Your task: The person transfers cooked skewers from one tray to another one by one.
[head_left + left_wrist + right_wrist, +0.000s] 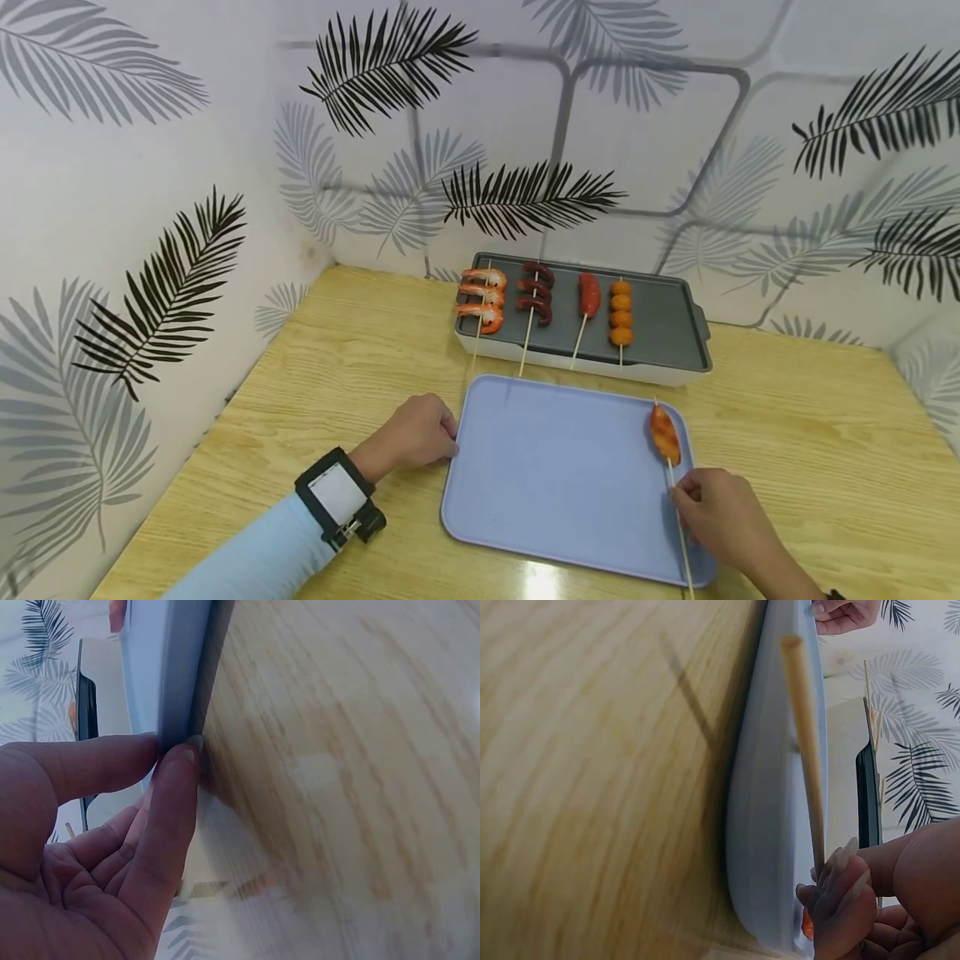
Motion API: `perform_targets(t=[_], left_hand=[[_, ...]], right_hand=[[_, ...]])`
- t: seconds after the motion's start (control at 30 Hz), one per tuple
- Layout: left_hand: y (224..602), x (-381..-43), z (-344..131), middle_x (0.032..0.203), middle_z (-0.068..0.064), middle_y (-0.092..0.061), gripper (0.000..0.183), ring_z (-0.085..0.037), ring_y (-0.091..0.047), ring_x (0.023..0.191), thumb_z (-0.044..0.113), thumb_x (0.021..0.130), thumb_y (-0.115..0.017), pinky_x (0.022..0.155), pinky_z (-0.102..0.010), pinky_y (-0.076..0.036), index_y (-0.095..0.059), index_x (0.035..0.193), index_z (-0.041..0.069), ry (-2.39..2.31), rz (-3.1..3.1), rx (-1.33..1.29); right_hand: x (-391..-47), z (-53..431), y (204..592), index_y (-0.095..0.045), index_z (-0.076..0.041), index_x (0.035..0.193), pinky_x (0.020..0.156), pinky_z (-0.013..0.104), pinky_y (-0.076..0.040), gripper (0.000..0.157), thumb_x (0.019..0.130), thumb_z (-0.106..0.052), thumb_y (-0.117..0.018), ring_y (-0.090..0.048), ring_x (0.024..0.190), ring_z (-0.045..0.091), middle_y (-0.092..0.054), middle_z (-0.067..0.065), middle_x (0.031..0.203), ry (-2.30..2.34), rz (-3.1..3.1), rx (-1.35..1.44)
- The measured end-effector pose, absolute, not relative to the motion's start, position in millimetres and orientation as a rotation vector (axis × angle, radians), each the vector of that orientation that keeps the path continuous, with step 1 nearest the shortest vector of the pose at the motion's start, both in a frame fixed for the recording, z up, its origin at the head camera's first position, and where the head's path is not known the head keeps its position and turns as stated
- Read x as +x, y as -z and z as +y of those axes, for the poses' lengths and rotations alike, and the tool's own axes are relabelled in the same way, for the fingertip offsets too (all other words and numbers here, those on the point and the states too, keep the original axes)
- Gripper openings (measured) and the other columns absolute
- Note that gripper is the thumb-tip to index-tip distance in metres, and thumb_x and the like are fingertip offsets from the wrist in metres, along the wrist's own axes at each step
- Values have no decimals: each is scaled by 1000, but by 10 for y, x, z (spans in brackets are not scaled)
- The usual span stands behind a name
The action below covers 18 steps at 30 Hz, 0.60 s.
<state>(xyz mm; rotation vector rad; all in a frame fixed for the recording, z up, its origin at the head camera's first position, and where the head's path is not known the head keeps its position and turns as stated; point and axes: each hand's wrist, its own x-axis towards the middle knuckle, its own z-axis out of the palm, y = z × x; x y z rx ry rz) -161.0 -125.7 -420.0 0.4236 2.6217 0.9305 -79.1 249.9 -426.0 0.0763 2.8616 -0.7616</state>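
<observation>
A pale blue rectangular tray lies on the table in the head view. My left hand pinches its left rim between thumb and index finger, the other fingers curled in. Over the tray's right side lies a skewer with one browned orange piece of food near its far tip. My right hand pinches its wooden stick between thumb and fingertips, low on the right edge of the tray. The stick's blunt end juts past the tray's near edge.
Behind the tray stands a grill box with a dark grey plate. On it lie a shrimp skewer, a dark red tentacle-like skewer, a red sausage skewer and an orange ball skewer. Leaf-patterned walls border the wooden table.
</observation>
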Motion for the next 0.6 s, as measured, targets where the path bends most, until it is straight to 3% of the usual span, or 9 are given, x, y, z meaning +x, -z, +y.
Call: perform_targets(t=[0.6], left_hand=[[4204,-1611,-1281,51,6,-50,17,-10,-45,47,2,77,-72,46,-24,-32,-67,63,10,-970,2599,427]], right_hand=[[-815,2521,4231,-69,-4,78,46,27,-44,14,89,-11,-64,-55,50,12,-56,-2,58,690,2833,61]])
